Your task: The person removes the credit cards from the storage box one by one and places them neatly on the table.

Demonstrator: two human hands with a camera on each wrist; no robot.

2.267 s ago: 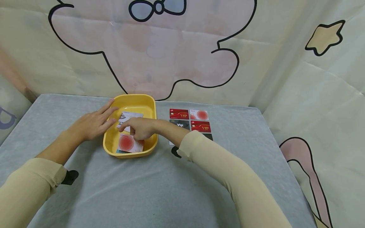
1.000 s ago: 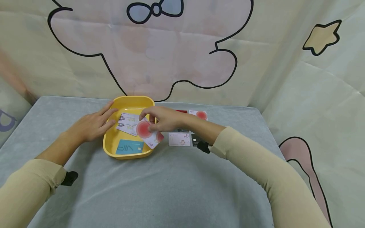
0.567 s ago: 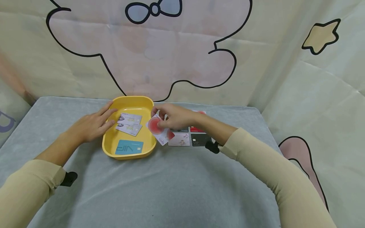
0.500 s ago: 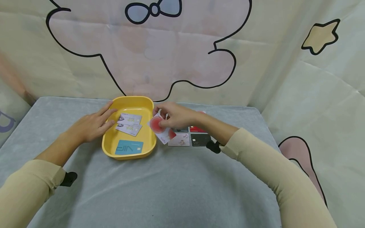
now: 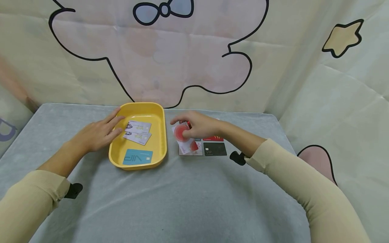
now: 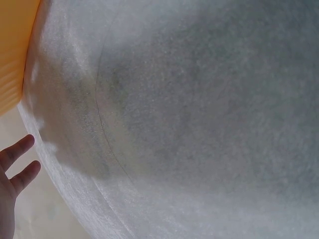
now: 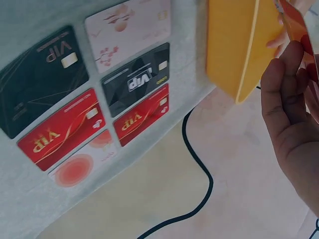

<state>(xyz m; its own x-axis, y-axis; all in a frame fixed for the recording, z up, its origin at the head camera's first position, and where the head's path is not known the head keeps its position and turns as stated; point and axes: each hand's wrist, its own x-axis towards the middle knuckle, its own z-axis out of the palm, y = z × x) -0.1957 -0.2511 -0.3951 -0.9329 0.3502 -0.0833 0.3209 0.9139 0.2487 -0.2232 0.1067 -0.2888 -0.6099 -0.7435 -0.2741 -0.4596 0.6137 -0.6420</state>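
My right hand (image 5: pixel 200 125) pinches a white card (image 5: pixel 180 132) with a red circle, thumb on its face, above the left column of cards on the table. In the right wrist view, the edge of this card shows at the fingers of the right hand (image 7: pixel 294 109). My left hand (image 5: pixel 98 133) rests with spread, fairly straight fingers on the left rim of a yellow tray (image 5: pixel 156 143). Inside that tray lie two overlapping white VIP cards (image 5: pixel 138 127) and a blue VIP card (image 5: pixel 137 157). The left wrist view catches only some fingertips (image 6: pixel 25 177).
Right of the tray, cards lie in two columns: a black VIP card (image 5: pixel 214 149), a white floral card (image 7: pixel 128 35), a dark Vip card (image 7: pixel 135 79), two red VIP cards (image 7: pixel 60 135) and a red-circle card (image 7: pixel 75 170). A grey cloth (image 5: pixel 182 202) covers the table.
My right hand has picked the red-circle card out of the tray, uncovering the blue card, and carried it rightward over the table cards. The left hand has stayed at the tray rim.
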